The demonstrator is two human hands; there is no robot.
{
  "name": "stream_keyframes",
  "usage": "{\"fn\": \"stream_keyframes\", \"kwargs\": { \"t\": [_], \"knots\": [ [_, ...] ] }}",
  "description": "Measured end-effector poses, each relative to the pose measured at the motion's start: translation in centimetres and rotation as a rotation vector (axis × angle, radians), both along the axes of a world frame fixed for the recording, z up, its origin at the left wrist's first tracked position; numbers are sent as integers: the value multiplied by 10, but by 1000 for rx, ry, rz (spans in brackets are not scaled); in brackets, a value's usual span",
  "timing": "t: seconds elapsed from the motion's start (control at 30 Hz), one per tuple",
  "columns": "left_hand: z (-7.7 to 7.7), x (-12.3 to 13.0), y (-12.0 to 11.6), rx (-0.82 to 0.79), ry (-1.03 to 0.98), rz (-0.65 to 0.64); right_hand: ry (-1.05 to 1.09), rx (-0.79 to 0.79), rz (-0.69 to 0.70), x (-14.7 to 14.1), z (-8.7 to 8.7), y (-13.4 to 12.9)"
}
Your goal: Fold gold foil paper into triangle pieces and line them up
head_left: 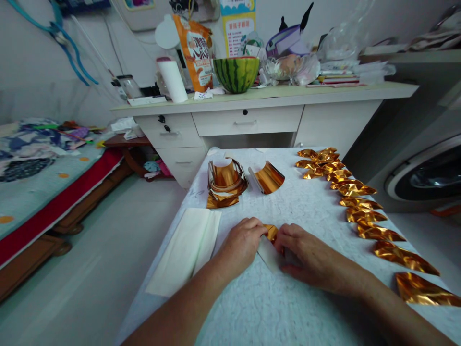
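Between my two hands is a piece of gold foil paper (271,232), its pale back (269,254) turned up toward me. My left hand (245,240) pinches its left edge. The fingers of my right hand (300,252) are closed on its right side, partly hiding it. Beyond my hands lie a stack of curled gold foil sheets (225,185) and a single curled gold sheet (268,178). Left of my left hand rests a folded white paper sheet (183,252). Along the table's right side runs a row of folded gold foil pieces (363,215).
A pale cloth covers the table (245,312). Behind it stands a white desk (248,120) with a watermelon-patterned bowl (236,74) and an orange pouch (195,55). A washing machine (425,168) is at the right, a bed (54,192) at the left.
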State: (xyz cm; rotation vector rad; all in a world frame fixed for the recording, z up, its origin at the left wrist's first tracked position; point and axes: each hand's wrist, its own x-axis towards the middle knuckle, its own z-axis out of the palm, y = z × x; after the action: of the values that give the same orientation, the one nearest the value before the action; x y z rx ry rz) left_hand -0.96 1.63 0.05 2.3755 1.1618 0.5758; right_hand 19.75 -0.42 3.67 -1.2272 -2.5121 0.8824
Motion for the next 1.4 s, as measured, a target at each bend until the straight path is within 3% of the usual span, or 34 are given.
{"fn": "stream_keyframes", "kwargs": {
  "t": [0.2, 0.47, 0.6, 0.93, 1.27, 1.4],
  "knots": [
    [-1, 1, -1, -26, -35, -21, -53, 114, 8, -3, -2, -4],
    [2, 2, -2, -58, -68, -23, -312, 292, 43, -18, -4, -15],
    [4, 2, -3, -74, -56, -24, -299, 357, 23, -18, -11, -23],
    [12, 0, -5, -117, -66, -3, 90, 260, -181, -10, -24, -29],
    [25, -5, -10, -255, -88, -34, 196, 139, -284, -12, -30, -27],
    [23, -5, -10, -255, -87, -31, 210, 119, -280, -11, -30, -26]
  ]
}}
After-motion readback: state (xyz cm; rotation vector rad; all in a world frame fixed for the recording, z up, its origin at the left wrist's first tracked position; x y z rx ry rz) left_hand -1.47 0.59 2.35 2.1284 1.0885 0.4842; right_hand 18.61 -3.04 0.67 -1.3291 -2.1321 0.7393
